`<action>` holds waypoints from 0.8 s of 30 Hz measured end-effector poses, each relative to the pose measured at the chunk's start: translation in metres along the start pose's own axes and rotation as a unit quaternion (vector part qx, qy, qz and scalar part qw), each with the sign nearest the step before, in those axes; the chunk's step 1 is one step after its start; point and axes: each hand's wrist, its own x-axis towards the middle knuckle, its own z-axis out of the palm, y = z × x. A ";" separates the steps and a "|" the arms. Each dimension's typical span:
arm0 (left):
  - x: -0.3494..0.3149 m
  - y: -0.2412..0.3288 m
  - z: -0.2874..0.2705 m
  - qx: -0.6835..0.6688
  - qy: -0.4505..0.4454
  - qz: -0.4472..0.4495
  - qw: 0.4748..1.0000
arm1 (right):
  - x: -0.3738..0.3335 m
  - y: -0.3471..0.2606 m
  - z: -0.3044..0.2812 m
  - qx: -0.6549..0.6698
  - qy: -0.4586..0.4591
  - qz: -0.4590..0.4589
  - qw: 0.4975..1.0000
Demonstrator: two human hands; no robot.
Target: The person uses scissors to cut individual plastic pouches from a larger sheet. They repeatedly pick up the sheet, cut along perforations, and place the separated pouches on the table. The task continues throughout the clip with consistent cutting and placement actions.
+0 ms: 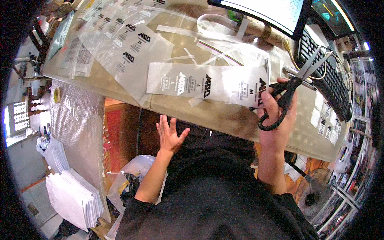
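My right hand [279, 114] is closed around the black-handled scissors [295, 82]. Their slightly parted blades point up and to the right, toward the keyboard. Beside and partly behind this hand lies a translucent strip [218, 82] with black printed label designs, flat along the table's near edge. Whether the right fingers also touch the strip's end, I cannot tell. My left hand [171, 135] holds nothing, its fingers spread, at the table's near edge below the strip. Farther left, a larger printed sheet [120, 52] covers part of the table [240, 120].
Narrow offcuts [192, 54] lie behind the strip. A black keyboard [326, 72] and a monitor [272, 12] stand at the right and back. Small cut labels [326, 120] lie near the right end. Bubble wrap [76, 108] and stacked white packages [74, 196] are on my left.
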 end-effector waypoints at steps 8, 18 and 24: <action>0.049 -0.011 0.039 0.022 -0.044 -0.014 0.999 | 0.002 -0.004 0.002 0.034 0.011 0.020 0.999; 0.142 -0.053 0.062 0.020 0.011 -0.049 0.999 | -0.005 -0.009 0.014 0.056 -0.016 0.030 0.998; 0.020 0.038 -0.073 -0.406 -0.229 -0.016 0.885 | -0.003 -0.004 0.010 0.063 -0.008 0.035 0.997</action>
